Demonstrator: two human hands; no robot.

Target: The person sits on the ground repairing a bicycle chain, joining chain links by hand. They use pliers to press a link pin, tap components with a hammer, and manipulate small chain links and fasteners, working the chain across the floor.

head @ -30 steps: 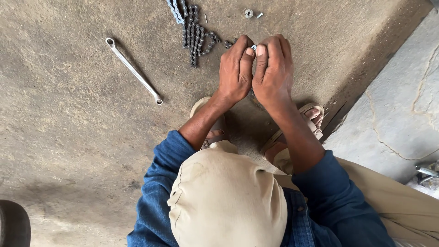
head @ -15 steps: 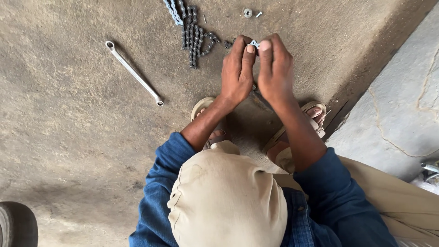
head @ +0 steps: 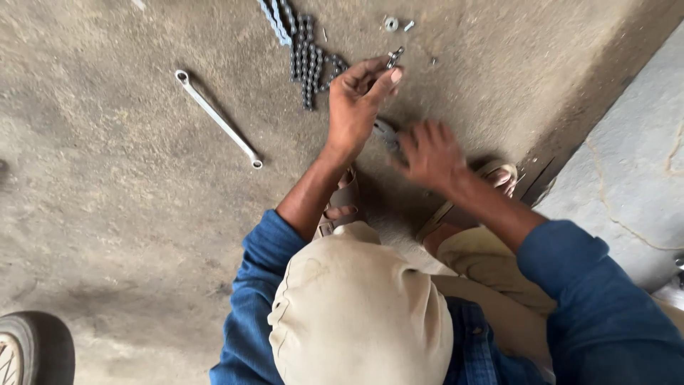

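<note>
My left hand is raised over the concrete floor and pinches a small metal chain link between thumb and fingertips. A dark roller chain lies folded on the floor just left of that hand. My right hand is lower and nearer my body. It is blurred, with its fingers curled over a dark hand tool that lies on the floor. Whether it grips the tool I cannot tell.
A long silver ring spanner lies on the floor at the left. A washer and a small bolt lie at the top. Sandalled feet are below the hands. A tyre shows at bottom left, a raised slab at right.
The two hands were together on the small link. The right hand has dropped away toward the body and onto the dark tool, while the left hand keeps the link.
</note>
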